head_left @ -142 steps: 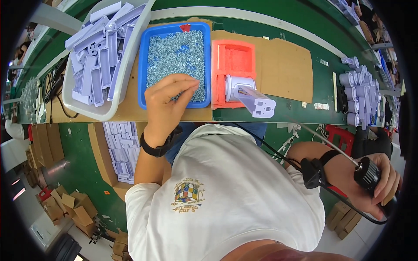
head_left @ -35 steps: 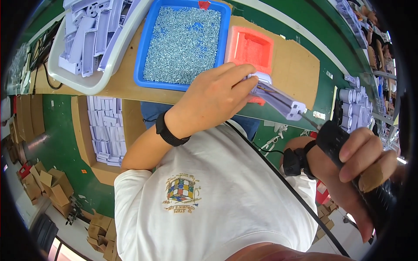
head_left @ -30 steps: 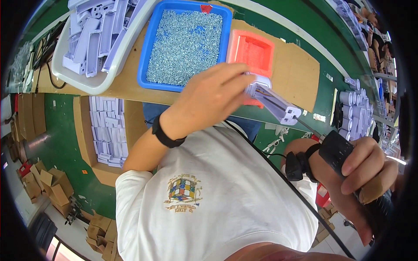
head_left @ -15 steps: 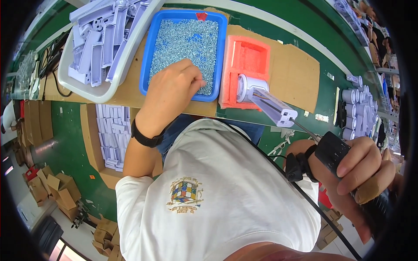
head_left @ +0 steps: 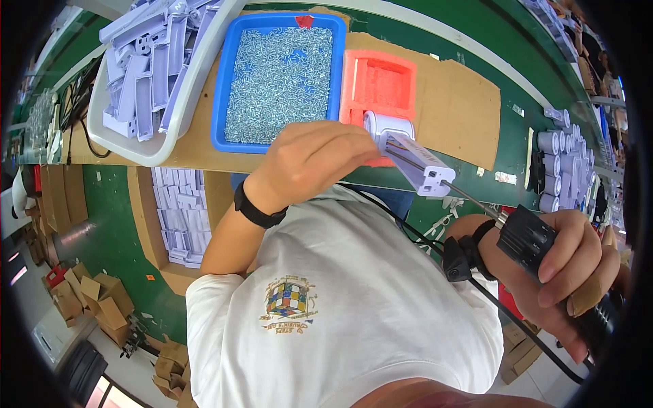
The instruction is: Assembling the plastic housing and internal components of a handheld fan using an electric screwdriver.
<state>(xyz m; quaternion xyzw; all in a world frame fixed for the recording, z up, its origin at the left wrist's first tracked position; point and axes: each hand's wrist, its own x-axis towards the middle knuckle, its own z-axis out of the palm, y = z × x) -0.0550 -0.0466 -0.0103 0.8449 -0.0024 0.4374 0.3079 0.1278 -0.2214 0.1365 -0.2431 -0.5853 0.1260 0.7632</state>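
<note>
Fingers (head_left: 320, 146) over cardboard-covered green bench (head_left: 476, 112); cartons (head_left: 88, 299) below.

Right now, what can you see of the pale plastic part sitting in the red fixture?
The pale plastic part is a long lavender-white housing with a rounded cap at its far end and a square open end toward the person. It lies tilted across the red foam fixture. The left hand covers its near side; the driver bit of the black electric screwdriver, in the right hand, enters its open end.
</note>
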